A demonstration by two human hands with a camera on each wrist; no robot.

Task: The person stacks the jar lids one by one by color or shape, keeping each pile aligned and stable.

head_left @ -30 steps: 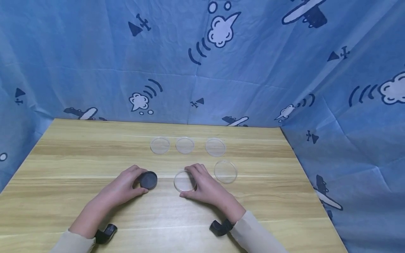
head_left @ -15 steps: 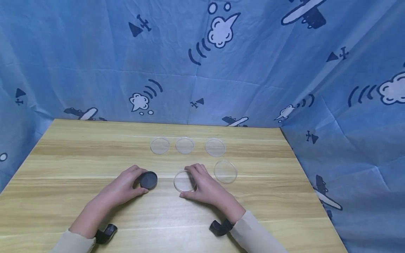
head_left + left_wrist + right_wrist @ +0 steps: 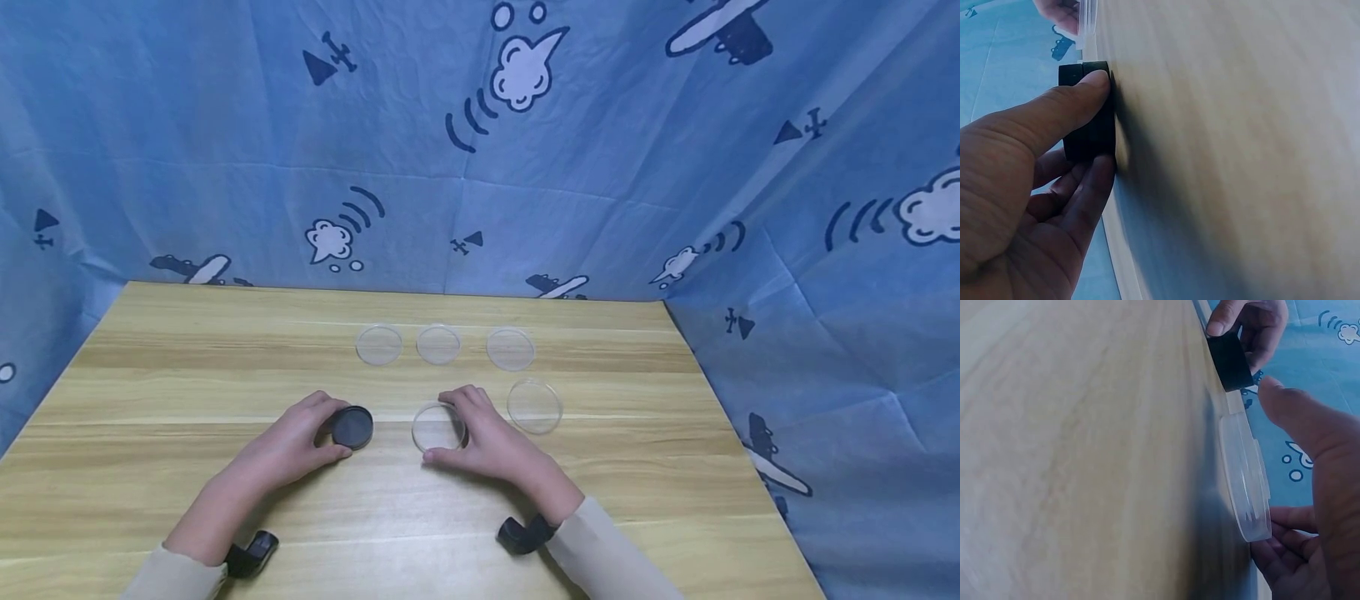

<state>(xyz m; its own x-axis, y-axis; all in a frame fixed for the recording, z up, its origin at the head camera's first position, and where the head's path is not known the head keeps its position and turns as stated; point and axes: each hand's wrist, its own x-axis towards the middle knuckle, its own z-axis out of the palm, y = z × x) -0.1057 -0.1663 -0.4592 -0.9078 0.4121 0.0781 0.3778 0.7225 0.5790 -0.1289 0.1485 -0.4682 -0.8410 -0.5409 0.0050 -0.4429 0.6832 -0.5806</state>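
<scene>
Black tub (image 3: 352, 428) clamped in L grip (image 3: 303, 435), well off surface's (image 3: 195, 367) far edge; R grip (image 3: 487, 440) apart round clear dish (image 3: 437, 429): 1-sided nudge cd skid it.

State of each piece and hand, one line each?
Black piece: gripped, roughly level
Left hand: gripping black piece
Clear dish: roughly level
Right hand: at clear dish, thumb off it
Rear left disc: flat, untouched
Rear middle disc: flat, untouched
Rear right disc: flat, untouched
Front right disc: flat, untouched

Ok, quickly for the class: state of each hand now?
Left hand: holding the round black object.
Right hand: open at the clear dish, thumb off it.
</scene>
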